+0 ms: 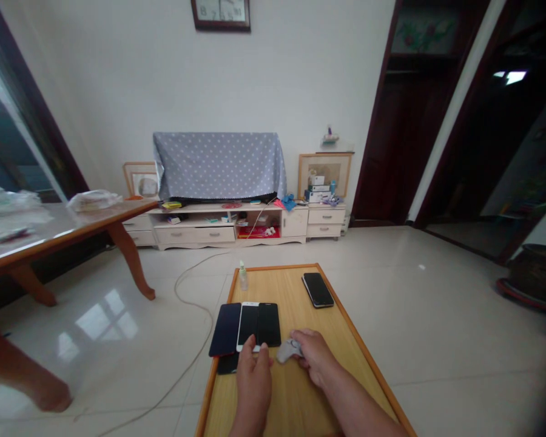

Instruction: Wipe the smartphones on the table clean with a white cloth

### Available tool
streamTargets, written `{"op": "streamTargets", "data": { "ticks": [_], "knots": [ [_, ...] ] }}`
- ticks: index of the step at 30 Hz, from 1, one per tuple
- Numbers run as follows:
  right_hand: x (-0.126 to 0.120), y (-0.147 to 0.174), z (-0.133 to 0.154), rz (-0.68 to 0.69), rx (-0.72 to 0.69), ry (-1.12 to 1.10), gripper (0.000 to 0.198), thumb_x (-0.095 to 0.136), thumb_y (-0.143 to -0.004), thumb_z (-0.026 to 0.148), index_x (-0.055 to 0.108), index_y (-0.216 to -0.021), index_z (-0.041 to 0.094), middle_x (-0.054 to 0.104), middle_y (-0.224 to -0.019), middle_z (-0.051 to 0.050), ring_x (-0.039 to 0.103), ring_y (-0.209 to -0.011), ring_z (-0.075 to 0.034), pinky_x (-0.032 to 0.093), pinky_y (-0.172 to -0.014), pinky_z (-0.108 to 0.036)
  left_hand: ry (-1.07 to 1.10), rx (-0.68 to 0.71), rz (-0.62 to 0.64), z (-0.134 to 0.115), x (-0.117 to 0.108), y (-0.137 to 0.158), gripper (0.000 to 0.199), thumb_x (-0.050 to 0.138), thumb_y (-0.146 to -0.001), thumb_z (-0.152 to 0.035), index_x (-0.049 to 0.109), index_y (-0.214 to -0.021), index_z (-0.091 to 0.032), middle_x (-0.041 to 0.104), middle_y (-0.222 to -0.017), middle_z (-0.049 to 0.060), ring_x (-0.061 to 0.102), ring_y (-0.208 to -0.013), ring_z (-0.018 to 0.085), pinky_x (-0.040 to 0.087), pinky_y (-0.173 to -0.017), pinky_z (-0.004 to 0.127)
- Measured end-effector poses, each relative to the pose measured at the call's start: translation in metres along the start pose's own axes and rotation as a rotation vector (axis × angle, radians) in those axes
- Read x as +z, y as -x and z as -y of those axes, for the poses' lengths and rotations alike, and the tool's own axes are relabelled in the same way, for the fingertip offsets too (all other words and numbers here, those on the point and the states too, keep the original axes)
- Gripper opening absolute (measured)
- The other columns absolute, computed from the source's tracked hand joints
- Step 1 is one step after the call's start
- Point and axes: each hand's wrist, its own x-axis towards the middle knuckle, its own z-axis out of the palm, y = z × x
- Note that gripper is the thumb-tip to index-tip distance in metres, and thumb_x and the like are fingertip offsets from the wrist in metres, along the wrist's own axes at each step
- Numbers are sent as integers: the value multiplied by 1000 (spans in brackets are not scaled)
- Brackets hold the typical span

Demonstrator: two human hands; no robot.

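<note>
My right hand is closed on a small greyish-white cloth, held bunched just above the wooden table. My left hand holds nothing; its fingers are apart, with the tips by the lower edge of a white phone. Whether they touch it I cannot tell. A black-screened phone lies right of the white one, and a dark blue phone case lies left of it. From under the case pokes a dark flat object, mostly hidden.
Another black phone lies at the far right of the low wooden table, which has a raised rim. A small clear spray bottle stands at its far left corner. A cable runs over the tiled floor. A taller table stands left.
</note>
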Motion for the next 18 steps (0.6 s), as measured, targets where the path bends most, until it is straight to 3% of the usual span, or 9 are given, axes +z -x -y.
{"op": "streamTargets", "data": {
  "ticks": [6,13,18],
  "knots": [
    [21,3,-1,4,15,54,15,64,-75,28,58,-68,17,55,-51,3,47,-40,-9,14,-35,-18,169,-96,20,-3,-2,-1,58,73,-79,-34,56,-131,-16,63,-130,16,63,-112,27,48,-92,31],
    [31,-4,-3,-14,41,101,14,65,-75,21,57,-64,17,52,-46,4,45,-37,-8,14,-34,-18,212,-129,19,-7,-3,-5,64,74,-78,-36,52,-135,-16,60,-131,16,64,-97,20,48,-80,27],
    [34,-17,2,-18,128,91,18,68,-78,22,56,-66,16,54,-44,4,43,-34,-8,18,-32,-16,198,-142,45,-8,-2,-7,58,70,-82,-39,54,-133,-17,61,-128,13,60,-78,13,42,-65,24]
  ]
}}
